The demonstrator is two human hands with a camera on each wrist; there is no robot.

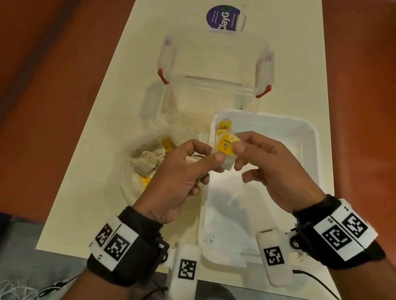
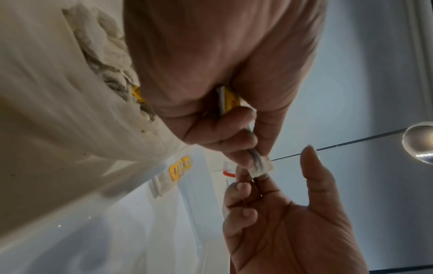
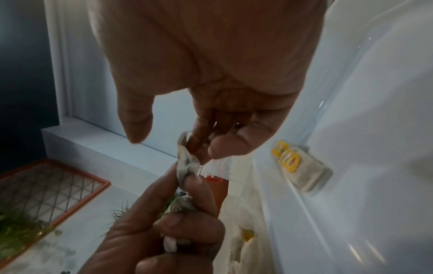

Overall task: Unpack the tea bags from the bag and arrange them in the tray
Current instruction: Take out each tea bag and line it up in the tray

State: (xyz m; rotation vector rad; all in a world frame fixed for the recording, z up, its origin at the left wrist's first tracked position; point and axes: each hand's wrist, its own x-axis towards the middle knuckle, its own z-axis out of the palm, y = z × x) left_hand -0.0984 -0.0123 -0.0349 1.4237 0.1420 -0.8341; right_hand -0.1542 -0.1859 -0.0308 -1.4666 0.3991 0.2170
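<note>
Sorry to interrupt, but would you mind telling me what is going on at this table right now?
A person is moving tea bags from a clear plastic bag into a white tray. Both hands hold one tea bag above the tray: the left hand grips it while the right hand pinches its yellow tag. Two tea bags already lie in the tray's far corner; more remain in the bag. An open clear container sits behind.

yellow tags (image 1: 226,144) on beige tea bags (image 1: 145,160), white tray (image 1: 312,136), clear box (image 1: 215,73) with red clips (image 1: 162,76).
</note>
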